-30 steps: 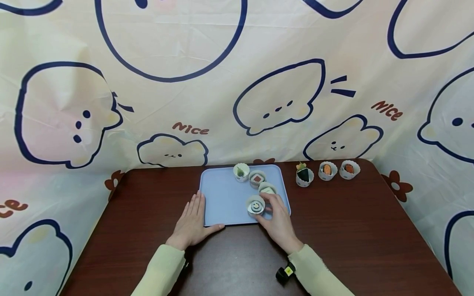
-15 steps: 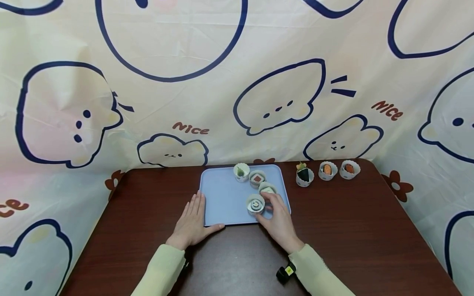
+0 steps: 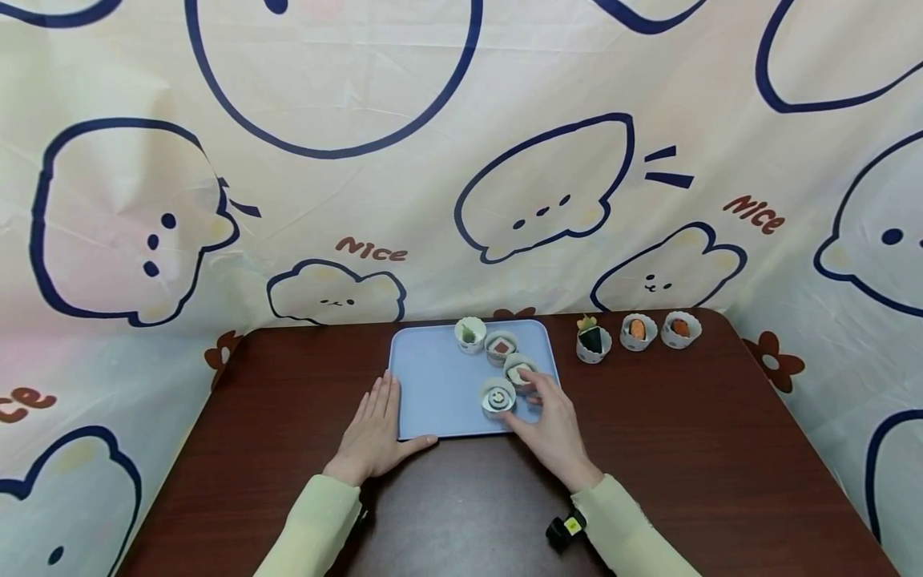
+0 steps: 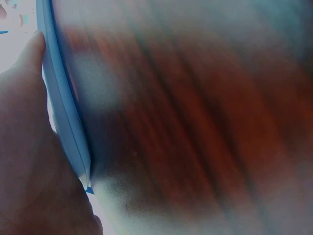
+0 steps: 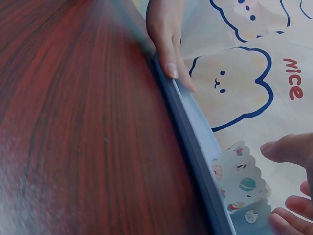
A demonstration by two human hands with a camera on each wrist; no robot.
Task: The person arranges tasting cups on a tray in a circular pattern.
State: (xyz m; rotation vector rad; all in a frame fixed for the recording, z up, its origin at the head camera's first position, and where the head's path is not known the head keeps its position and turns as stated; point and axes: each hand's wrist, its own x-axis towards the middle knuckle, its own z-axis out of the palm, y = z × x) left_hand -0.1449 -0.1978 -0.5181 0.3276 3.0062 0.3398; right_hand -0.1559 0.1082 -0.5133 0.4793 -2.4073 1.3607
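Observation:
On the blue tray (image 3: 433, 389) stands a scalloped paper cup (image 3: 497, 411) near the front edge, holding a round dark-and-white swirled piece. Around its right side curve the thumb and fingers of my right hand (image 3: 555, 429). In the right wrist view the thumb (image 5: 288, 149) is apart from the printed paper cup (image 5: 239, 176). Straight fingers of my left hand (image 3: 369, 439) lie along the tray's left edge, its thumb at the front corner. Behind the swirl cup is a green-rimmed cup (image 3: 519, 365), close to my right fingertips.
Two more cups stand at the tray's back: one with a green piece (image 3: 469, 335), one with a red-and-white piece (image 3: 501, 348). On the brown table (image 3: 685, 449), right of the tray, are a cup with a dark triangle (image 3: 592, 343) and two with orange pieces (image 3: 638, 331). Patterned cloth (image 3: 433, 200) hangs behind.
My right hand has shifted slightly right, its fingers drawing away from the swirl cup and uncovering more of the green-rimmed cup. The swirl cup and my left hand stay in place.

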